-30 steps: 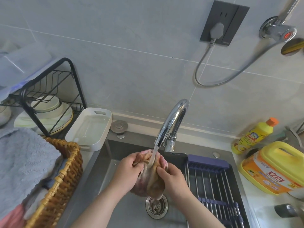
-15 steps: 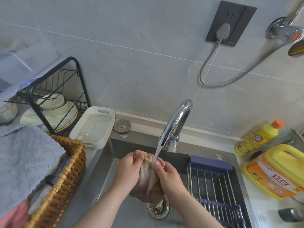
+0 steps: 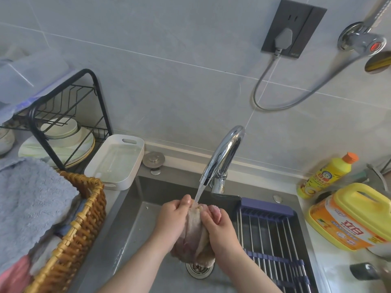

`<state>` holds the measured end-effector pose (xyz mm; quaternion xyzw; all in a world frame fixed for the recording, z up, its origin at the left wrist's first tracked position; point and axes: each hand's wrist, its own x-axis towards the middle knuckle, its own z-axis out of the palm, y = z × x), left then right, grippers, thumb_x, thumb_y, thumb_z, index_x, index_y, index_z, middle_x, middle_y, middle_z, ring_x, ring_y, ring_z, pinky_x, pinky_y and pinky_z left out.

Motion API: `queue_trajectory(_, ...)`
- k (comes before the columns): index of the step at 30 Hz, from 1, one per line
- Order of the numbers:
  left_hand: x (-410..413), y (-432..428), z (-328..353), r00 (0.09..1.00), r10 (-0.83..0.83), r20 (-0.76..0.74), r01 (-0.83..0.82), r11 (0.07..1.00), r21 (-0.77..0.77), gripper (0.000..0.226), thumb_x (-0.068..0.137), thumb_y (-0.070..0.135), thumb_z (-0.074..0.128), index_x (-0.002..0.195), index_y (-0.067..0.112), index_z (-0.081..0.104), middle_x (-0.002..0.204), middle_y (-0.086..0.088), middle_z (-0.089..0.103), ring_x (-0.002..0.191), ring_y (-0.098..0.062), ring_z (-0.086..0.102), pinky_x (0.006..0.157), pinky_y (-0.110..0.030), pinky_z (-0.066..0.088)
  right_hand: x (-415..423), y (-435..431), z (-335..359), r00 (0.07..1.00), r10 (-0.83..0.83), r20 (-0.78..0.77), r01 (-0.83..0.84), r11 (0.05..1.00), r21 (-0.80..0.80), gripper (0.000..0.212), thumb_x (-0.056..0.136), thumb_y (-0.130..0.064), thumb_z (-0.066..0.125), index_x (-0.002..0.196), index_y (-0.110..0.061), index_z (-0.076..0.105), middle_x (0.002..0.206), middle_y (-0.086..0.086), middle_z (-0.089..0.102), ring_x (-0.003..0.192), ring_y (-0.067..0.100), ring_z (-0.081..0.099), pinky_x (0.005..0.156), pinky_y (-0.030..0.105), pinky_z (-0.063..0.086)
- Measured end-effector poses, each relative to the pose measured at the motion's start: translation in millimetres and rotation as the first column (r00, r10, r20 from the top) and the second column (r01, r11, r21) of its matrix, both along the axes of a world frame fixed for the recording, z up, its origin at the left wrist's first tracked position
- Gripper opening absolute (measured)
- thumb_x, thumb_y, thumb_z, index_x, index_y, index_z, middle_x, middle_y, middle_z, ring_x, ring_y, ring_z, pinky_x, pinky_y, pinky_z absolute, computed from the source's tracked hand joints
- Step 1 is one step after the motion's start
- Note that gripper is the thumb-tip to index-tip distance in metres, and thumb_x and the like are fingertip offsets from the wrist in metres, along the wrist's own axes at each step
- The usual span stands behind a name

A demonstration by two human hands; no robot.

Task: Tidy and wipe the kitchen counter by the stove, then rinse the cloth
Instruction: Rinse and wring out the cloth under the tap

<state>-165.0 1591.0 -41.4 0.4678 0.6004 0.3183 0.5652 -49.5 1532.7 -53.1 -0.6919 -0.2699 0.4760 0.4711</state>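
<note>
A wet pink and tan cloth [image 3: 195, 235] hangs bunched over the grey sink [image 3: 127, 225], above the drain [image 3: 198, 269]. My left hand [image 3: 172, 220] grips its left side, thumb up near the top. My right hand [image 3: 219, 227] grips its right side, fingers curled round the folds. Water runs from the chrome faucet [image 3: 224, 157] onto the top of the cloth between my two hands.
A dark drying rack [image 3: 273, 240] lies across the sink's right half. Yellow detergent bottles [image 3: 325, 176] [image 3: 355, 216] stand on the right. On the left are a white tray [image 3: 116, 161], a sink plug [image 3: 153, 158], a black dish rack [image 3: 63, 123] and a wicker basket [image 3: 82, 225] of cloths.
My hands have kept rubbing the cloth under the stream; the two hands have come a little closer together and the cloth hangs longer toward the drain.
</note>
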Motion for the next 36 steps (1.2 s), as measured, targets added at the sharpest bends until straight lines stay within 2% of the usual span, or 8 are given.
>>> queue_trajectory(6, -14, -4, -6, 0.973, -0.128, 0.194, 0.135, 0.991, -0.024, 0.013, 0.092, 0.01, 0.062, 0.097, 0.02, 0.068, 0.093, 0.0, 0.075, 0.092, -0.016, 0.07, 0.082, -0.032, 0.055, 5, -2, 2, 1.0, -0.006, 0.027, 0.006, 1.0, 0.014, 0.012, 0.09, -0.011, 0.064, 0.096, -0.021, 0.063, 0.093, 0.006, 0.072, 0.093, 0.024, 0.069, 0.088, 0.047, 0.055)
queue_trajectory(11, -7, -4, -8, 0.998, -0.022, 0.053, 0.017, 0.996, 0.082, 0.003, 0.087, 0.021, 0.07, 0.087, 0.019, 0.068, 0.084, 0.002, 0.074, 0.085, -0.011, 0.07, 0.08, -0.029, 0.055, -9, 0, 7, 1.0, -0.013, 0.0, 0.013, 1.0, 0.028, 0.016, 0.083, -0.024, 0.074, 0.095, -0.022, 0.064, 0.087, 0.0, 0.074, 0.085, 0.016, 0.071, 0.084, 0.041, 0.058)
queue_trajectory(19, -15, 3, -6, 0.988, 0.045, 0.15, -0.036, 0.997, -0.061, 0.048, 0.102, 0.04, 0.041, 0.084, 0.01, 0.074, 0.084, -0.003, 0.076, 0.088, -0.015, 0.071, 0.083, -0.031, 0.052, -7, 6, 8, 0.99, -0.11, -0.09, 0.107, 0.993, -0.041, 0.002, 0.087, -0.02, 0.07, 0.086, -0.02, 0.068, 0.08, 0.005, 0.075, 0.083, 0.027, 0.072, 0.083, 0.052, 0.057)
queue_trajectory(22, -23, 1, -3, 0.957, -0.21, 0.199, 0.217, 0.976, -0.014, 0.024, 0.087, 0.038, 0.069, 0.1, 0.018, 0.069, 0.095, 0.005, 0.075, 0.094, -0.008, 0.069, 0.083, -0.024, 0.051, -5, 7, 6, 0.984, -0.152, -0.09, 0.148, 0.988, -0.055, 0.012, 0.089, -0.03, 0.067, 0.086, -0.018, 0.071, 0.084, 0.006, 0.075, 0.087, 0.027, 0.072, 0.086, 0.053, 0.056)
queue_trajectory(24, -25, -1, -5, 0.956, -0.275, 0.099, 0.273, 0.961, 0.037, 0.034, 0.074, 0.021, 0.083, 0.101, 0.022, 0.063, 0.097, 0.006, 0.074, 0.093, -0.005, 0.069, 0.082, -0.022, 0.052, -5, 8, 8, 0.983, -0.133, -0.129, 0.128, 0.991, -0.047, 0.021, 0.093, -0.032, 0.06, 0.09, -0.016, 0.074, 0.09, 0.009, 0.076, 0.091, 0.029, 0.072, 0.089, 0.053, 0.055)
queue_trajectory(30, -33, 10, -8, 0.97, 0.128, 0.205, -0.105, 0.987, -0.122, 0.02, 0.085, 0.007, 0.069, 0.101, 0.016, 0.063, 0.097, -0.007, 0.073, 0.091, -0.022, 0.071, 0.077, -0.035, 0.055, -5, 16, 27, 0.818, 0.009, -0.575, -0.002, 1.0, 0.012, 0.037, 0.103, -0.02, 0.042, 0.106, 0.004, 0.069, 0.111, 0.026, 0.069, 0.106, 0.036, 0.067, 0.101, 0.05, 0.046)
queue_trajectory(33, -38, 10, -3, 0.933, 0.13, 0.335, -0.069, 0.98, -0.188, 0.031, 0.079, 0.009, 0.077, 0.106, 0.015, 0.063, 0.099, -0.007, 0.075, 0.09, -0.023, 0.072, 0.077, -0.039, 0.056, -3, 21, 25, 0.873, 0.148, -0.465, -0.133, 0.989, 0.065, 0.022, 0.094, -0.007, 0.055, 0.108, 0.003, 0.067, 0.111, 0.031, 0.067, 0.108, 0.044, 0.064, 0.103, 0.061, 0.042)
queue_trajectory(36, -40, 5, -2, 0.972, -0.016, 0.234, 0.042, 0.993, -0.106, 0.059, 0.058, 0.012, 0.092, 0.106, 0.026, 0.06, 0.096, 0.009, 0.075, 0.091, -0.01, 0.07, 0.078, -0.034, 0.054, -6, 27, 26, 0.92, 0.1, -0.379, -0.096, 0.995, 0.028, 0.018, 0.096, -0.011, 0.055, 0.098, -0.004, 0.072, 0.106, 0.028, 0.07, 0.103, 0.045, 0.066, 0.097, 0.063, 0.046)
